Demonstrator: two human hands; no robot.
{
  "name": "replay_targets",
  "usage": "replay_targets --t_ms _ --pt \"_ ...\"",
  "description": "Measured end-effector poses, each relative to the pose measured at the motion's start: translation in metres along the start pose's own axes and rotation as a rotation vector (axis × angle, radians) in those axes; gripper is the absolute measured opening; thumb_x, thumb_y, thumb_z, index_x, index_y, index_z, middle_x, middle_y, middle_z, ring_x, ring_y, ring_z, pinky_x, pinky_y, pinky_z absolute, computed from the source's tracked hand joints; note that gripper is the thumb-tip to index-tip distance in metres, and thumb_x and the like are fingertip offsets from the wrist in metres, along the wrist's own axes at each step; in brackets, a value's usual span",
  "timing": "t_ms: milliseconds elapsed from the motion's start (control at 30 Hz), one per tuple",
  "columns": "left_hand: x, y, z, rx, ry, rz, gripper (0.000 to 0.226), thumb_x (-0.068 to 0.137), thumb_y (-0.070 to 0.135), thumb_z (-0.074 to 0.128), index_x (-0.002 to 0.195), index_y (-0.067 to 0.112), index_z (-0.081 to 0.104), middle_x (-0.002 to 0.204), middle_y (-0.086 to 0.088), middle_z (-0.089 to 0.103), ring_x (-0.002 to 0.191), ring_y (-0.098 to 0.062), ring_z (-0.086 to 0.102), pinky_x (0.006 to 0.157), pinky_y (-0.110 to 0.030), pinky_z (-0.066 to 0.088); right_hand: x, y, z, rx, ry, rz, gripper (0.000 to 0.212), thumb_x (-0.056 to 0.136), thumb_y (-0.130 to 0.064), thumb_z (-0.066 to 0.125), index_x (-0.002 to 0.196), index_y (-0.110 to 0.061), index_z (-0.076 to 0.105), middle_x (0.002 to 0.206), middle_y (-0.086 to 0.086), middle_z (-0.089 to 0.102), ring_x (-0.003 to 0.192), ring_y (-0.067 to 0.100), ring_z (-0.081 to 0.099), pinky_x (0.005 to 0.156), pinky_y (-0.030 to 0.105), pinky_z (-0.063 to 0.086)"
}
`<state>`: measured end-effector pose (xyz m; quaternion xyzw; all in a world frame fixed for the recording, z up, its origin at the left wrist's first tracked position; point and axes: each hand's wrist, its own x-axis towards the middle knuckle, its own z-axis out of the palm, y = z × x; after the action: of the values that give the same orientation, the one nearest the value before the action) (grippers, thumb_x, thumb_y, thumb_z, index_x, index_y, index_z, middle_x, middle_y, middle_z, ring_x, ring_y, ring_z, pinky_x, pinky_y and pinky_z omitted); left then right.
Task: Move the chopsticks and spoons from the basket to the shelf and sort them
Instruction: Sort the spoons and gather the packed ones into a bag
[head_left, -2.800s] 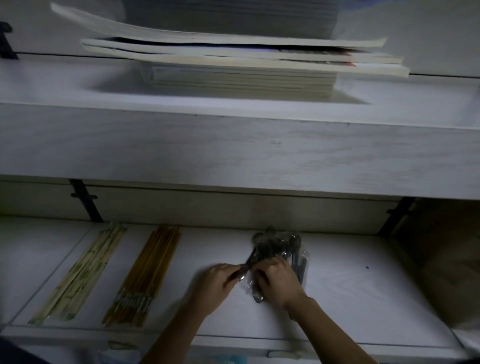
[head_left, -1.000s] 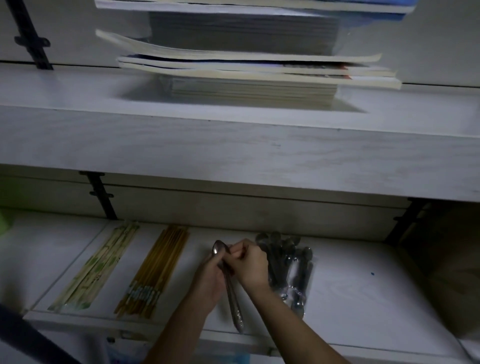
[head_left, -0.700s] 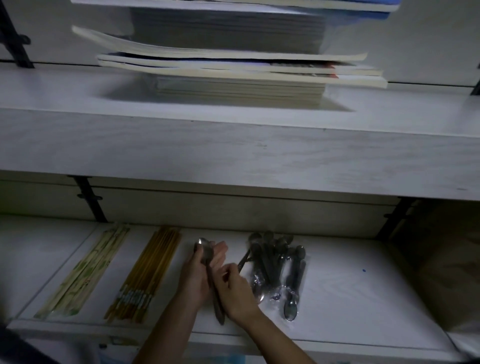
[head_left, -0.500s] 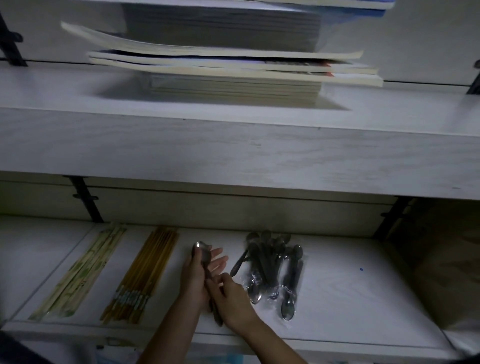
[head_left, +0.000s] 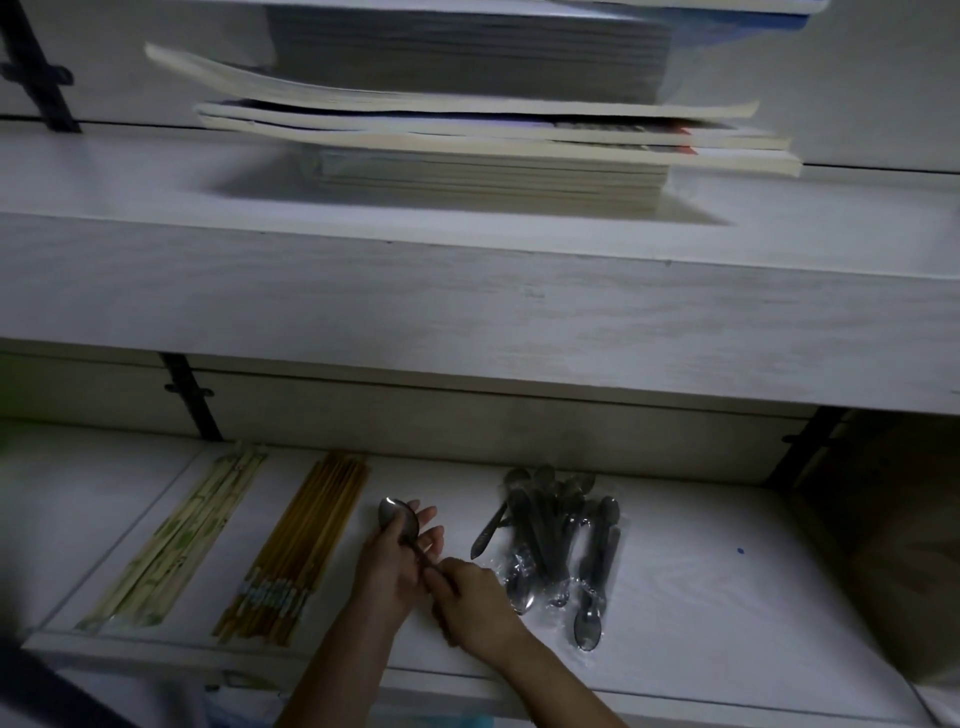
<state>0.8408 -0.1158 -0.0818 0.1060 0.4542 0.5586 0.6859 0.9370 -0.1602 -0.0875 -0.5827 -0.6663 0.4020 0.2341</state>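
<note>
On the shelf (head_left: 727, 597), the left hand (head_left: 395, 566) lies straight-fingered behind a spoon (head_left: 397, 515) (bowl toward the wall); the right hand (head_left: 475, 603) pinches its handle. Wrapped spoons (head_left: 561, 540) lie right, chopsticks (head_left: 306, 545) left.

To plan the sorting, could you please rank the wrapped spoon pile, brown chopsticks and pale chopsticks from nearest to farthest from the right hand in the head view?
1. Wrapped spoon pile, just right of the right hand.
2. Brown chopsticks, left of the left hand.
3. Pale chopsticks, farthest left.
</note>
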Motion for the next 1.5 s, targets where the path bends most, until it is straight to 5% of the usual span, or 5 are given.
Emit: replay_targets --t_ms 267,633,867,1200,1500 --pt "0.008 0.012 -0.004 -0.158 -0.004 0.009 0.025 0.101 0.013 0.033 0.083 0.006 0.051 0.079 -0.010 0.050 0.050 -0.016 0.054 0.050 -0.020 0.053 -0.005 -0.008 -0.007 0.339 -0.083 0.126 0.036 0.099 -0.023 0.038 0.066 -0.019 0.049 0.057 -0.002 0.048 0.030 0.000 0.039 0.040 0.011 0.032" --pt "0.011 0.009 -0.003 -0.077 -0.060 0.051 0.021 0.100 0.013 0.033 0.093 0.004 0.051 0.108 -0.017 0.055 0.096 -0.028 0.055 0.072 -0.024 0.057 -0.007 -0.005 -0.002 0.418 -0.060 0.161 0.041 0.099 -0.021 0.040 0.060 -0.019 0.051 0.041 -0.007 0.046 0.031 0.002 0.038 0.040 0.013 0.032" --pt "0.023 0.014 -0.019 -0.014 0.026 0.082 0.024 0.101 0.021 0.034 0.088 0.009 0.050 0.086 -0.008 0.054 0.030 -0.003 0.039 0.030 -0.012 0.030 0.016 0.002 -0.023 -0.049 0.105 0.120 0.043 0.099 -0.036 0.035 0.072 -0.016 0.062 0.077 0.012 0.068 0.071 0.020 0.066 0.074 0.030 0.052" --pt "0.014 0.018 -0.029 0.053 0.025 0.129 0.021 0.099 0.017 0.036 0.090 0.006 0.051 0.085 -0.010 0.055 0.034 -0.005 0.039 0.033 -0.012 0.032 0.058 0.017 -0.024 -0.818 0.130 0.260 0.048 0.096 -0.050 0.031 0.109 -0.013 0.061 0.109 0.008 0.065 0.100 0.021 0.062 0.087 0.032 0.045" --pt "0.016 0.015 -0.032 0.058 0.024 0.104 0.020 0.099 0.017 0.037 0.092 0.006 0.052 0.093 -0.014 0.057 0.059 -0.016 0.043 0.038 -0.014 0.043 0.061 0.015 -0.027 -0.617 0.228 0.447 0.037 0.098 -0.006 0.023 0.134 -0.003 0.032 0.127 0.010 0.058 0.116 0.025 0.058 0.092 0.033 0.046"
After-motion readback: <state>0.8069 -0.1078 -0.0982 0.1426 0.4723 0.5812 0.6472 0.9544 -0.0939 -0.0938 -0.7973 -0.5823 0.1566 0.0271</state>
